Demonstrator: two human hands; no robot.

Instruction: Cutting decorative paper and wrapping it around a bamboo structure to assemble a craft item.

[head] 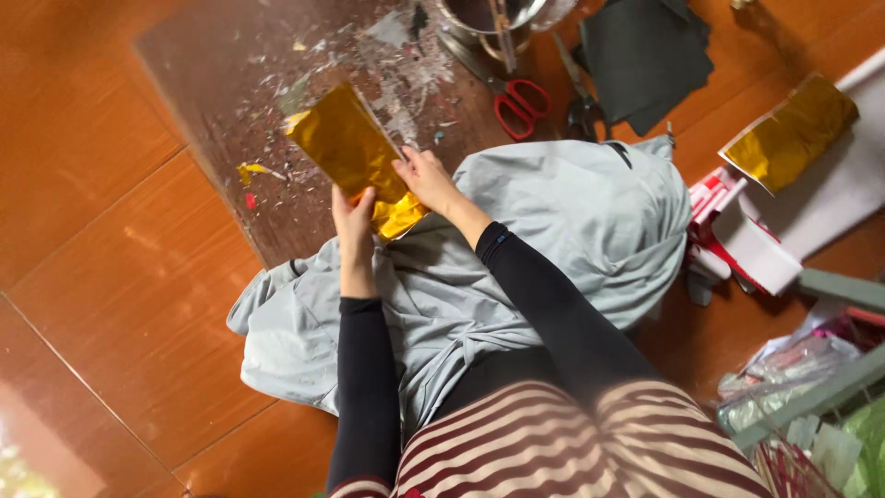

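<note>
A: Both hands are on the gold foil (350,152) — it's held tilted over the near edge of the dark board (230,83), just above the grey cloth (553,221).

B: Grip?

A: Left hand (353,221) is pinched on the foil's lower end, fingers closed round it. Right hand (426,177) presses on the right edge, thumb and fingers clamping the sheet.

B: So what step is this?

A: Looks to me like folding or creasing; the bottom corner is already crumpled between the hands.

B: And the next move needs?

A: I'd say a steady hold on the low end while the other hand runs along the edge. Foil tears and wrinkles easily, so light pressure.

B: Tools nearby?

A: Red scissors (519,101) lie at the board's far edge, beside a metal pot (479,18) and dark paper (645,55). Another gold piece (791,134) sits well apart, far right.
</note>
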